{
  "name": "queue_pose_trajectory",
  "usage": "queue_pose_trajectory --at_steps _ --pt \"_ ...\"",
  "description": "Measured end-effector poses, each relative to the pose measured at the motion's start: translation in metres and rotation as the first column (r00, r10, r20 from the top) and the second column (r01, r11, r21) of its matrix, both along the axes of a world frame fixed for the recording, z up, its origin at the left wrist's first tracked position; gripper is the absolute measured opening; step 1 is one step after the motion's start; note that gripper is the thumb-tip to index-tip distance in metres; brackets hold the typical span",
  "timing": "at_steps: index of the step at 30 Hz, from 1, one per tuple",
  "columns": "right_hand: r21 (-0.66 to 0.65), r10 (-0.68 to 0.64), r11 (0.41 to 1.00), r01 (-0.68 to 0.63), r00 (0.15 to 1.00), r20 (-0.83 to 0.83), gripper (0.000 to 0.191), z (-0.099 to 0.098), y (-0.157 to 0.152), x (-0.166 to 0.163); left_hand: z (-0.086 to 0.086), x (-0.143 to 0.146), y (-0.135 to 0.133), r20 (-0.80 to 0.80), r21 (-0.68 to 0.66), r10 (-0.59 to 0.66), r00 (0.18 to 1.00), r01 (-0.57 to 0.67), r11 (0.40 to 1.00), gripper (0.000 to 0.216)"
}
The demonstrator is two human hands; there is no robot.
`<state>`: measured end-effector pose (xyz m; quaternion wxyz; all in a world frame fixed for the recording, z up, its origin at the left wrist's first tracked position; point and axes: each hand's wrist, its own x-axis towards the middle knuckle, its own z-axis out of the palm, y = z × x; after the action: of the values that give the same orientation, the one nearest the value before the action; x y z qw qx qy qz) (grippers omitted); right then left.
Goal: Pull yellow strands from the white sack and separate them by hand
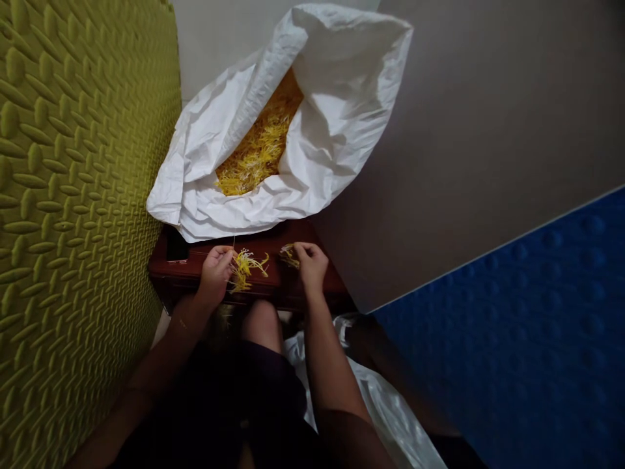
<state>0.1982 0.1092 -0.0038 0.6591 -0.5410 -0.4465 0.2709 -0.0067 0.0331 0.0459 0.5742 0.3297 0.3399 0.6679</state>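
Olive foam mat (73,195) on L, blue dotted mat (512,326) on R. White sack (336,111) of yellow strands (261,143) sits above dark red wood top (263,238). L hand (215,273) pinches yellow tuft (247,270); R hand (310,264) grips smaller tuft (289,256), narrow hold both sides.

The scene is viewed through a single camera worn on the person's head, aimed forward and steeply downward. The left hand (215,277) and right hand (310,264) are framed at close range just below the middle of the picture, with the forearms (332,352) entering from the bottom edge. A low wooden table (332,290) is seen from above, a white sack (342,111) is taken in beyond it, and a green foam mat (83,195) fills the left side.
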Motion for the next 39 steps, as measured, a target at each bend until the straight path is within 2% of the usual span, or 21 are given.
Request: queue_pose_trajectory --at_steps 2,3,7,10,12,15,17,19,25,28,32,36,39 --pt "-0.065 -0.128 0.985 0.158 0.935 0.332 0.019 -0.016 0.012 0.020 -0.001 0.000 0.001 0.008 -0.009 -0.002 1.000 0.002 1.000 0.025" --pt "-0.089 -0.149 0.975 0.203 0.896 0.419 0.018 -0.023 0.016 0.028 -0.001 0.000 0.001 0.009 -0.012 -0.002 1.000 0.002 1.000 0.024" --pt "-0.137 -0.156 0.956 0.259 0.846 0.509 0.016 -0.034 0.022 0.040 -0.004 0.002 0.001 -0.033 -0.002 0.036 0.999 -0.036 0.999 0.022" --pt "-0.041 -0.192 0.964 0.262 0.796 0.574 0.026 -0.020 0.009 0.024 -0.008 0.002 0.003 -0.115 0.012 0.097 0.989 -0.096 0.995 0.022" --pt "0.102 -0.202 0.979 0.176 0.777 0.596 0.029 -0.001 -0.010 0.004 -0.010 0.002 0.005 -0.155 0.021 0.128 0.980 -0.126 0.992 0.021" --pt "0.265 -0.072 0.957 -0.120 0.784 0.616 0.021 0.030 -0.045 -0.033 -0.008 0.001 0.007 -0.175 0.029 0.148 0.973 -0.146 0.989 0.021" --pt "0.280 0.011 0.917 -0.283 0.722 0.692 0.018 0.045 -0.064 -0.054 -0.007 0.001 0.007 -0.176 0.031 0.147 0.973 -0.144 0.989 0.021" --pt "0.261 0.060 0.892 -0.368 0.670 0.740 0.018 0.052 -0.074 -0.067 -0.005 0.001 0.005 -0.175 0.046 0.139 0.975 -0.133 0.990 0.023" --pt "0.253 0.113 0.872 -0.419 0.676 0.728 0.017 0.052 -0.075 -0.077 -0.003 0.002 0.001 -0.176 0.129 0.106 0.979 -0.084 0.988 0.030" --pt "0.273 0.104 0.858 -0.436 0.667 0.737 0.016 0.052 -0.075 -0.078 -0.004 0.002 0.002 -0.153 0.139 0.119 0.981 -0.098 0.985 0.034" --pt "0.323 0.070 0.854 -0.407 0.706 0.704 0.014 0.051 -0.076 -0.081 -0.008 0.002 0.004 -0.160 0.096 0.158 0.974 -0.144 0.985 0.036" --pt "0.342 0.064 0.849 -0.404 0.720 0.691 0.015 0.049 -0.076 -0.082 -0.012 0.001 0.004 -0.205 -0.027 -0.004 0.979 -0.002 1.000 0.028" --pt "0.336 0.074 0.845 -0.416 0.713 0.697 0.014 0.049 -0.076 -0.082 -0.013 0.001 0.002 -0.182 -0.051 -0.087 0.979 0.079 0.996 0.025"
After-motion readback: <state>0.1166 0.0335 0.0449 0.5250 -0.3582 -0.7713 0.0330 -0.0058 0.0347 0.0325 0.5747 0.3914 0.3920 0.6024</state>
